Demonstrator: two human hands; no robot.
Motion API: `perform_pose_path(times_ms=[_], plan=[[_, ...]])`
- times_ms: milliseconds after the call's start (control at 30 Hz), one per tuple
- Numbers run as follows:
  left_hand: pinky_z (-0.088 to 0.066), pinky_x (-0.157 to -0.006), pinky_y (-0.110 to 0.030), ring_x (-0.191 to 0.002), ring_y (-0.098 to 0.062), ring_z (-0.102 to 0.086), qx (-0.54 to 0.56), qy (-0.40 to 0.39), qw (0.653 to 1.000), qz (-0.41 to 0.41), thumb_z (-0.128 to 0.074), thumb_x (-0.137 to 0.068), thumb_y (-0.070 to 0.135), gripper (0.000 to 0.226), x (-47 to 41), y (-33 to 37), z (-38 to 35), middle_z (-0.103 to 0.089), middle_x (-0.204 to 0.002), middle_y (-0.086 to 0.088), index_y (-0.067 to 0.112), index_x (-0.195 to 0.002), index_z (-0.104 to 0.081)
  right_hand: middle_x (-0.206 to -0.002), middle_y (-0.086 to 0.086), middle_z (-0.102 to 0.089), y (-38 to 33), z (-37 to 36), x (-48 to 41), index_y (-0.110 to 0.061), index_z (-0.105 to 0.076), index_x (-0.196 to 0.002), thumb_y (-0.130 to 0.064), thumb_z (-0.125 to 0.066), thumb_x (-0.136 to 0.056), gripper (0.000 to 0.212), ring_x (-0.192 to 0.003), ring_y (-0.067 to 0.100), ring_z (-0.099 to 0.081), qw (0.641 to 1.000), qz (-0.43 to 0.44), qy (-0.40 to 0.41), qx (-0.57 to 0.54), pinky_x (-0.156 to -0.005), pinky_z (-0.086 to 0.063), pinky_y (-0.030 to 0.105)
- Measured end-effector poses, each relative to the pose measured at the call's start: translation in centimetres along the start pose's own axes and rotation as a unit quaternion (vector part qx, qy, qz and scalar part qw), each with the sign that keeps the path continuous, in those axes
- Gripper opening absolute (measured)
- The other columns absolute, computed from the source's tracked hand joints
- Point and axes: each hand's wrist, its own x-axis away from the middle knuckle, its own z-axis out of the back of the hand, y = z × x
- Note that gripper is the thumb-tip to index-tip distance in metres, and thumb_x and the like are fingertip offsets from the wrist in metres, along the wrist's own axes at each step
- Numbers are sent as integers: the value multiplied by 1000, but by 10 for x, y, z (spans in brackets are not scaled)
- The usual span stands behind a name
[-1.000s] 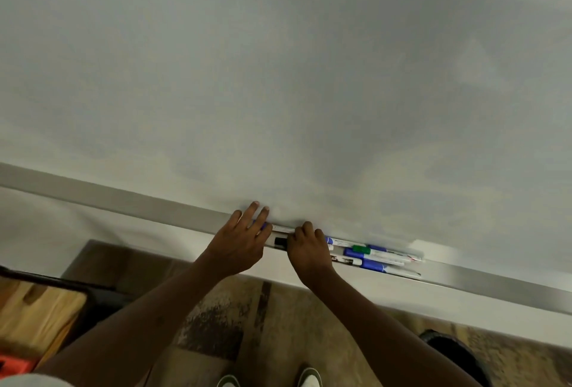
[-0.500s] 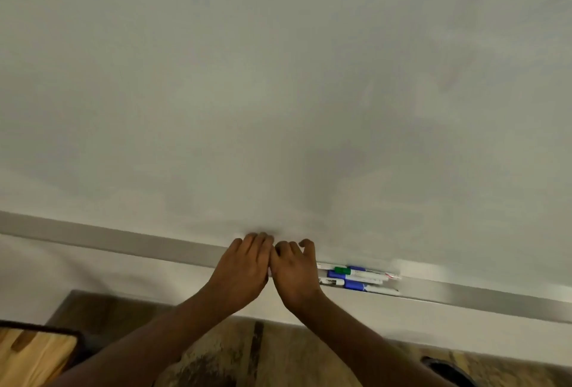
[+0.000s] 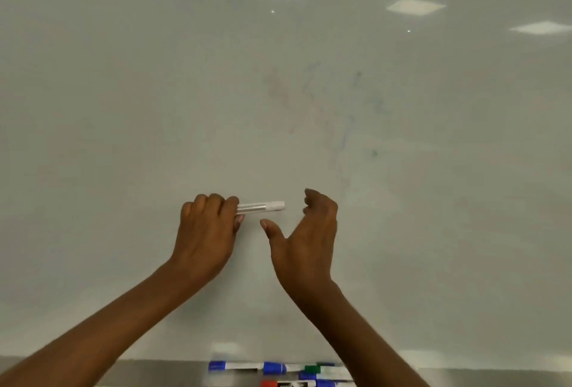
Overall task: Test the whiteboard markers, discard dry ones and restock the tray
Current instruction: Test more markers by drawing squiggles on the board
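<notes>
Left hand [image 3: 205, 231] higher now, marker [image 3: 263, 206] in grip

L hand [image 3: 205, 236] grips marker [image 3: 261, 206], whiteboard [image 3: 123, 107]

Grey metal tray [image 3: 495, 379] runs across the bottom. Lying flat on it, close together: two blue-capped markers [image 3: 274, 368] end to end at the back, a green-capped marker [image 3: 311, 368] beside them, a red-capped marker [image 3: 268, 383] in front.

1 head camera faces the whiteboard [image 3: 123, 107] closely, head-on.
</notes>
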Motion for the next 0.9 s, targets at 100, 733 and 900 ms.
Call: perform_pose_path(times_ms=[100, 733, 900], plan=[[-34, -57, -35, -62, -31, -51, 16, 56, 998, -35, -66, -85, 13, 12, -38, 5, 24, -59, -71, -13, 6, -94, -63, -84, 7, -58, -29, 20, -27, -22, -48, -115, -16, -80, -75, 52, -64, 11, -54, 927, -104, -150, -327, -62, -48, 22], [-21, -42, -18, -34, -14, -37, 105, 133, 968, -185, -35, -101, 45, 40, -97, 21, 63, -48, -47, 5, 18, -95, -63, -48, 12, -43, -53, 45, -91, -19, -37, -59, -14, -62, -87, 38, -33, 18, -36, 881, -28, -92, -464, -39, -33, 22], [-32, -37, -20, -36, -12, -46, 102, 67, 988, -92, -26, -91, 70, 67, -113, 17, 74, -51, -49, 6, 13, -111, -55, -58, 11, -60, -49, 51, -101, -10, -53, -72, -10, -55, -88, 16, -39, 25, -52, 878, 70, -4, -474, -42, -36, 21]])
